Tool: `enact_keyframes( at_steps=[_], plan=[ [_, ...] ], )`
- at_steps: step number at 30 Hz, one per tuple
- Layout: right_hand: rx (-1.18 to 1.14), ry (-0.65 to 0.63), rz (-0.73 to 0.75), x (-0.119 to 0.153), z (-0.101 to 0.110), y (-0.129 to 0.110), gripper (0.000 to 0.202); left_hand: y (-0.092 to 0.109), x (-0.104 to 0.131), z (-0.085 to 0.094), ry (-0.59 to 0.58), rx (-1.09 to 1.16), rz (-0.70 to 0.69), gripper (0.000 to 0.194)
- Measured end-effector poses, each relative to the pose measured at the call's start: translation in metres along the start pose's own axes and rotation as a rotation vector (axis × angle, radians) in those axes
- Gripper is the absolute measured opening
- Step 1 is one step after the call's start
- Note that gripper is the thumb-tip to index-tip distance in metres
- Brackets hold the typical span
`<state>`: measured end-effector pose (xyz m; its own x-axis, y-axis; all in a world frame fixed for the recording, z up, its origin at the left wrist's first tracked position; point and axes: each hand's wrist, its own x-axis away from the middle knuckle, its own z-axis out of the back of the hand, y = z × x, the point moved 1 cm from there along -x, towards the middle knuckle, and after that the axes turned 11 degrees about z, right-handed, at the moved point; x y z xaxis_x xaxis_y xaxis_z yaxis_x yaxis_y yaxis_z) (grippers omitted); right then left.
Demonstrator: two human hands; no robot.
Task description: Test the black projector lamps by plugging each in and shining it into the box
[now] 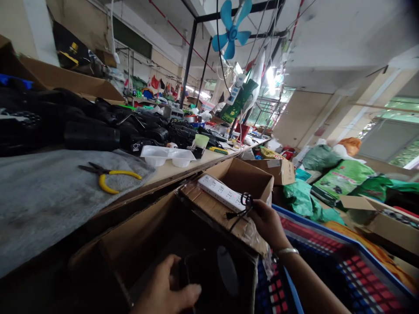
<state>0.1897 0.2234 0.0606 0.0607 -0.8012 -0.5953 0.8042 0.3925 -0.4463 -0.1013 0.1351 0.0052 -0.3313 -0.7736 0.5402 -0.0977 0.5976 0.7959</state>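
Observation:
My right hand is closed on a black power cord, at the near end of a white power strip. A loop of the cord and a dark plug show beside the fingers. The strip lies on a cardboard ledge over the boxes. Lower down, my left hand grips the edge of a black boxy device with a grey oval on its face. It is inside or just above a dark cardboard box; its exact kind is too dark to tell.
Yellow-handled pliers lie on a grey sheet on the workbench. A white plastic tray and a heap of black devices are behind. A blue-and-red basket stands at right, near green bags. A blue fan hangs above.

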Motion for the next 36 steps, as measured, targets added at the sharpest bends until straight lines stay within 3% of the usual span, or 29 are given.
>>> enact_keyframes(
  at_steps=[4,6,8,11,15,17,20,26,36],
  plan=[
    [0.267,0.062,0.121,-0.021,0.010,0.016,0.022,0.018,-0.002,-0.018,0.035,0.146,0.003,0.046],
    [0.448,0.056,0.208,-0.026,0.015,0.021,0.017,0.029,-0.001,-0.022,0.003,0.177,0.012,0.047],
    [0.572,0.050,0.201,-0.026,0.020,0.026,0.014,0.037,0.000,-0.022,-0.044,0.188,0.015,0.047],
    [0.524,0.172,0.038,-0.021,0.022,0.037,0.026,0.040,-0.001,-0.013,-0.076,0.191,0.021,0.044],
    [0.126,0.275,-0.308,-0.015,0.006,0.053,0.043,0.035,-0.003,0.001,-0.065,0.206,0.059,0.042],
    [-0.136,0.259,-0.411,-0.016,-0.006,0.058,0.048,0.034,-0.005,0.005,-0.078,0.215,0.064,0.041],
    [-0.330,0.244,-0.403,-0.024,-0.015,0.060,0.052,0.039,-0.007,0.007,-0.095,0.256,0.039,0.039],
    [-0.033,0.104,-0.211,-0.048,-0.018,0.057,0.042,0.041,-0.017,0.000,-0.083,0.348,0.029,0.041],
    [-0.003,-0.133,-0.149,-0.067,-0.022,0.047,0.025,0.039,-0.023,-0.014,-0.025,0.404,0.061,0.034]
  ],
)
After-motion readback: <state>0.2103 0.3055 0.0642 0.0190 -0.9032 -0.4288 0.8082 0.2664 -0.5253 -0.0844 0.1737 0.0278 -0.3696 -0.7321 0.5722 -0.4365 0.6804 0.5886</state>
